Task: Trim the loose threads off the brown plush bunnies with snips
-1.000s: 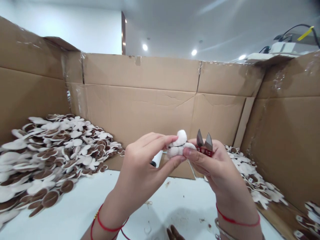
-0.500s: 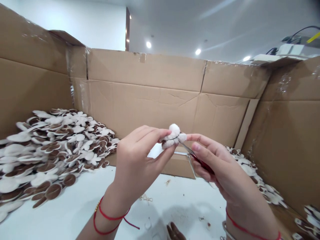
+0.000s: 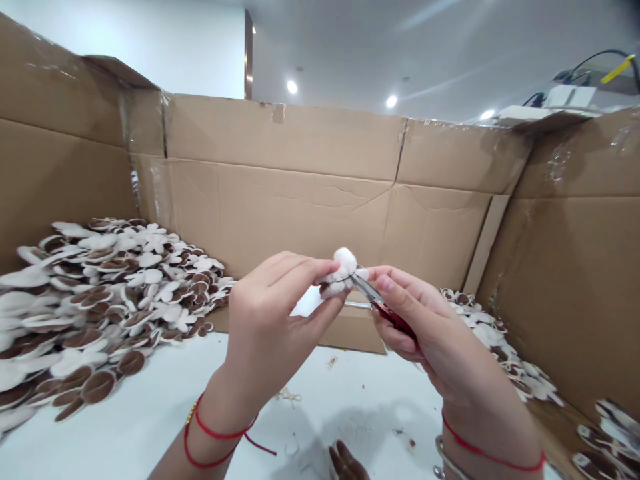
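My left hand [image 3: 280,320] pinches a small fluffy white plush piece [image 3: 345,260] between thumb and fingers, with a bit of brown showing on its underside. A dark line runs across the white plush. Closed around small red-handled scissors [image 3: 393,315], my right hand [image 3: 425,320] holds their metal blades against the right side of the piece. The fingertips of that hand are close to the plush, and whether they touch it is unclear. The very tips of the blades are partly hidden in the pile.
A large pile of white and brown plush pieces [image 3: 115,287] lies at left, with a smaller pile [image 3: 500,347] at right. Cardboard walls [image 3: 280,200] surround the white table [image 3: 200,400]. Thread scraps [image 3: 289,396] and a brown piece [image 3: 347,460] lie in front.
The scissors' blades have shifted and show more of their width, at the piece's right side. Both hands and the whole view sit slightly further left; my left hand keeps its pinch.
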Demonstrator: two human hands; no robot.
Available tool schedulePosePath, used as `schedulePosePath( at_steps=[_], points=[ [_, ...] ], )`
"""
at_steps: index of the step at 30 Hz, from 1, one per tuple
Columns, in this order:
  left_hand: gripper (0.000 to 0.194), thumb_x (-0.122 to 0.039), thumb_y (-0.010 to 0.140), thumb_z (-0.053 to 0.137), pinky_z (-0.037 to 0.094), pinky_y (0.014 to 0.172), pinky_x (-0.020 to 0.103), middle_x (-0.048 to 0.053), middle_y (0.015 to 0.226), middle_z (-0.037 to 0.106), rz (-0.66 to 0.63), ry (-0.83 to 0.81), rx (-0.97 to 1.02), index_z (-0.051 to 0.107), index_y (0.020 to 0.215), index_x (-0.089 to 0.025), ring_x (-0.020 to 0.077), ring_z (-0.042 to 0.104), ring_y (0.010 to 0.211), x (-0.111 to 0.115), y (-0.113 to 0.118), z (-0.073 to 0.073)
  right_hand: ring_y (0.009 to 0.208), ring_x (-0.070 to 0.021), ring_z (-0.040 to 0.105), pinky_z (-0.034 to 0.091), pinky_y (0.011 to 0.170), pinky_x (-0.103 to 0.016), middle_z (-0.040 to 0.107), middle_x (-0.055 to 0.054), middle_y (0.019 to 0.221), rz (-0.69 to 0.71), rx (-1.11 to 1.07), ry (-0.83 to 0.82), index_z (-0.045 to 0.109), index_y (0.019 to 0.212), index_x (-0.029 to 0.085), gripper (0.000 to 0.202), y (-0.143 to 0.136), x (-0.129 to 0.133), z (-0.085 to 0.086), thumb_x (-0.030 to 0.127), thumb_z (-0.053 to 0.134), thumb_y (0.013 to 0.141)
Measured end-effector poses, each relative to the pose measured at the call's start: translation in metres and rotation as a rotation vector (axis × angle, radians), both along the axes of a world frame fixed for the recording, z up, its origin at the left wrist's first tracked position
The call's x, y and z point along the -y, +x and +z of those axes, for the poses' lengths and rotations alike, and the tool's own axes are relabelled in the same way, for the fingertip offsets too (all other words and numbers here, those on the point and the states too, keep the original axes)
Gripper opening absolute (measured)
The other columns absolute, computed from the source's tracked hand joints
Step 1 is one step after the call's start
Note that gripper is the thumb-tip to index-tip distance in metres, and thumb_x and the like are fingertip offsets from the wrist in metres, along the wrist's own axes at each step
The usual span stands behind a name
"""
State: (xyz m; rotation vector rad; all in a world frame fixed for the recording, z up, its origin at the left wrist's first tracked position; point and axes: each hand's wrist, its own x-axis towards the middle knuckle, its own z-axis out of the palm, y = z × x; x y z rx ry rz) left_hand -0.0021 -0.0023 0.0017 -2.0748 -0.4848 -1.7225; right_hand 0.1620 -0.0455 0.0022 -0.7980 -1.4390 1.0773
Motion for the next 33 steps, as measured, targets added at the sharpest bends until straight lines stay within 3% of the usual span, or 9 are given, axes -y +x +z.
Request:
schedulePosePath(
  at_steps=[19,24,28,33],
  points=[
    [0.004,-0.015,0.080,0.068,0.047,0.060,0.026,0.001,0.072,0.071,0.020,-0.073,-0.067,0.065,0.083,-0.017,0.0148,0.063,0.064,-0.005,0.002,-0.001,0.042,-0.0039,0.015,0.010,0.035,-0.014,0.033,0.012,0.045,-0.009,-0.154,-0.042,0.056,0.096,0.018,0.032,-0.006,-0.008,0.000,0.044,0.068,0.085],
    [0.011,-0.006,0.075,0.065,0.047,0.059,0.028,0.003,0.072,0.070,0.057,-0.197,-0.286,0.066,0.078,-0.016,0.0183,0.062,0.066,-0.016,0.016,-0.014,0.040,-0.0037,0.006,0.008,0.033,-0.014,0.024,0.013,0.044,0.083,-0.323,-0.010,0.056,0.087,0.019,0.032,-0.002,-0.003,0.001,0.051,0.063,0.087],
    [0.008,-0.010,0.079,0.063,0.048,0.059,0.028,0.004,0.073,0.070,0.065,-0.253,-0.325,0.066,0.080,-0.017,0.0187,0.062,0.066,-0.025,0.027,-0.023,0.039,-0.0049,0.007,0.008,0.033,-0.015,0.025,0.013,0.043,0.007,-0.351,0.047,0.061,0.093,0.019,0.031,0.010,0.003,0.003,0.050,0.061,0.088],
    [0.007,-0.022,0.082,0.068,0.048,0.060,0.026,0.003,0.075,0.072,0.011,-0.237,-0.158,0.067,0.086,-0.017,0.0169,0.064,0.067,-0.022,0.019,-0.014,0.041,-0.0058,0.010,0.008,0.035,-0.018,0.028,0.012,0.044,-0.168,-0.262,0.072,0.063,0.095,0.017,0.041,0.022,0.001,0.003,0.056,0.061,0.084]
  ],
)
